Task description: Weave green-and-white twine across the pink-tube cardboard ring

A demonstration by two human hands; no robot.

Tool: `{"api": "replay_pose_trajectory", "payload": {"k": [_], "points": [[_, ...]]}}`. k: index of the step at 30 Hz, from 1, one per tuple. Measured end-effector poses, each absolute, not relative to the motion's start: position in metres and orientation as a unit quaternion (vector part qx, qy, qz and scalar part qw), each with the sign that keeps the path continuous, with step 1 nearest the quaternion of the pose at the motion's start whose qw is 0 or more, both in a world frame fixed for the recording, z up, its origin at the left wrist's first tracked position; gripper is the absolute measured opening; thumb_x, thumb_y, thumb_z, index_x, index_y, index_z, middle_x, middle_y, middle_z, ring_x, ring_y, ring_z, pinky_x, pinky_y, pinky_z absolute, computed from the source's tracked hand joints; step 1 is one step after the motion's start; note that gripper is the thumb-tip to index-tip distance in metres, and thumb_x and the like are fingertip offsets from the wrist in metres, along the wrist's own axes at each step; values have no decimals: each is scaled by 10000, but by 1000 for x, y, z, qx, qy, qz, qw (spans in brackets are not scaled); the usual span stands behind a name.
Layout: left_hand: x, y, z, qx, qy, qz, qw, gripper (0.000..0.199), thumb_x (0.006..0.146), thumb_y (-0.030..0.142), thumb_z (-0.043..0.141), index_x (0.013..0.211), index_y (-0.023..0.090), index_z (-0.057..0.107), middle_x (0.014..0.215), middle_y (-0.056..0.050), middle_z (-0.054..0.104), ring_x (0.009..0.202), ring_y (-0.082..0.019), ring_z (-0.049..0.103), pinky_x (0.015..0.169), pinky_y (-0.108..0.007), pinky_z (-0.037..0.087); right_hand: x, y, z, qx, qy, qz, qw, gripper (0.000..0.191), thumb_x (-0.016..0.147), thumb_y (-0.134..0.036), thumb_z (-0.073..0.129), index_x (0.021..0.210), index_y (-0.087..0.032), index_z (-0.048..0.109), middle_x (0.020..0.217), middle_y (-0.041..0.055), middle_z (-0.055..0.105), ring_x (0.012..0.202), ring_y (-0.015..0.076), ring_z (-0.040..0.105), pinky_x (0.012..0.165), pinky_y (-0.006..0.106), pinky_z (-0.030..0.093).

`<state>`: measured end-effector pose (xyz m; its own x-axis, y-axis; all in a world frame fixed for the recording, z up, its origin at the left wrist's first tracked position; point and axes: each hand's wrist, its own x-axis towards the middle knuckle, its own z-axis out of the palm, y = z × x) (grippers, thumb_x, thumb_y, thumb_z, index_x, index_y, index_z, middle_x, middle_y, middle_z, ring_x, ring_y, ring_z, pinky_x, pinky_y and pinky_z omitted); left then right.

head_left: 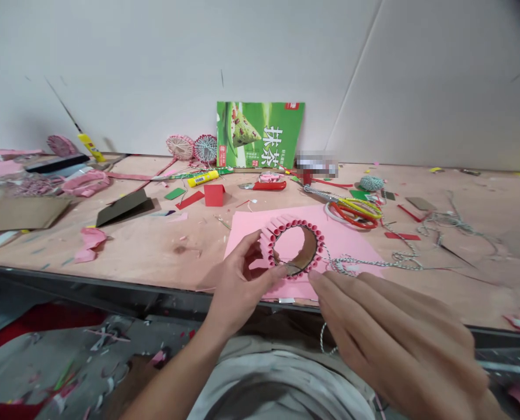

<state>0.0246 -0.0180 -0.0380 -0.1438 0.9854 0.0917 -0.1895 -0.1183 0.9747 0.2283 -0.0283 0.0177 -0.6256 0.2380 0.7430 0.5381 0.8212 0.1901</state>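
The left hand (pixel 242 286) curls closed around a pink paper-tube ring (pixel 306 256), over pink paper (pixel 242 227) at the table's (pixel 199 251) near edge; the right hand (pixel 400 338), fingers bunched, is by the ring's near right rim, any hold hidden; twisted string (pixel 373 262) trails right; far off, 2 string-wound discs (pixel 205 149) stand left of green matcha packaging (pixel 260 134).

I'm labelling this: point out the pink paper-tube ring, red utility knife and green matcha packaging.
Pink paper-tube ring (pixel 306 251): head view, inner wall.
Red utility knife (pixel 269 186): head view, handle.
Green matcha packaging (pixel 260 137): head view, printed front.
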Motion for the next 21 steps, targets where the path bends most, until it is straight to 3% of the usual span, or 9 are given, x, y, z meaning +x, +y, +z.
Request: {"api": "replay_pose_trajectory", "payload": {"k": [4, 8, 12, 18, 21], "points": [[27, -19, -39, 444, 447, 607, 484, 541, 751, 191, 863, 1262, 227, 690, 1106, -70, 727, 1001, -220, 678, 858, -284, 567, 211, -31, 20, -200, -904, -174, 336, 287, 944, -43, 515, 1160, -78, 701, 937, 91, 788, 756, 202, 706, 646, 368, 551], [25, -19, -37, 458, 432, 614, 476, 529, 733, 84, 784, 1237, 226, 707, 1145, -70, 748, 1016, -223, 697, 884, -288, 558, 189, -24, 17, -235, -909, -79, 336, 231, 986, -84, 512, 1055, -130, 727, 974, 85, 773, 844, 201, 710, 688, 346, 548], [24, -19, -36, 456, 417, 626, 476, 511, 719, 90, 793, 1207, 227, 721, 1095, -59, 769, 987, -212, 705, 868, -268, 547, 180, -12, 12, -276, -903, 46, 326, 237, 1020, -122, 499, 1052, -181, 727, 951, 34, 760, 787, 155, 697, 653, 293, 500], [26, -20, -36, 443, 401, 641, 482, 513, 713, 168, 892, 1197, 198, 723, 1111, -76, 757, 1024, -221, 688, 867, -271, 549, 178, -6, 16, -319, -874, -94, 353, 183, 989, -171, 609, 1146, -180, 702, 920, 46, 732, 770, 179, 674, 584, 300, 418], [22, -21, -35, 440, 392, 629, 507, 479, 747, 203, 892, 1195, 188, 720, 1038, -70, 758, 962, -208, 692, 834, -270, 555, 194, 15, 32, -305, -834, -40, 459, 113, 979, -248, 657, 1065, -200, 712, 926, 48, 744, 718, 150, 656, 602, 273, 474]]}}
